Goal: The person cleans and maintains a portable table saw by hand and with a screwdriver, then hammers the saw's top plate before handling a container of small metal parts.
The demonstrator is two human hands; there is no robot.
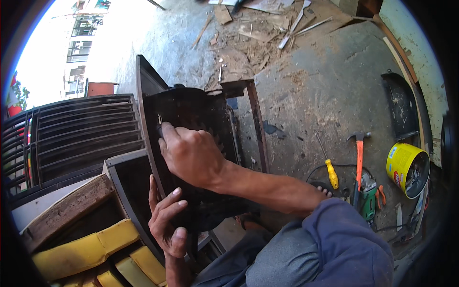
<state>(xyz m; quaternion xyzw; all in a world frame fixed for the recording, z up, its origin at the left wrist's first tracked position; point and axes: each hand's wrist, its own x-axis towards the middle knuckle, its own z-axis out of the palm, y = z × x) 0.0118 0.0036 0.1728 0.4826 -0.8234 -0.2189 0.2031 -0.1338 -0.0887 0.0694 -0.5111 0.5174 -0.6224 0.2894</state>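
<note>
A dark metal box-like frame (258, 126) stands before me, its sides rusty and its inside mostly in shadow. Teeth like those of a circular saw blade (217, 138) show inside it, partly behind my wrist. My right hand (193, 155) reaches across into the frame with its fingers closed near the left wall. A small pale metal tip (160, 118) sticks out beyond the index finger; what it belongs to is mostly hidden. Below it, my left hand (168, 222) is open, fingers apart and pointing up, close beside the frame's lower left edge.
On the concrete floor at right lie a yellow-handled screwdriver (331, 172), an orange-handled hammer (359, 160), a green power tool (368, 203) and orange-handled pliers (380, 196). A yellow tin (397, 165) holds small metal pieces. Slatted metal (86, 129) and yellow blocks (86, 251) stand left; wood scraps (258, 33) lie beyond.
</note>
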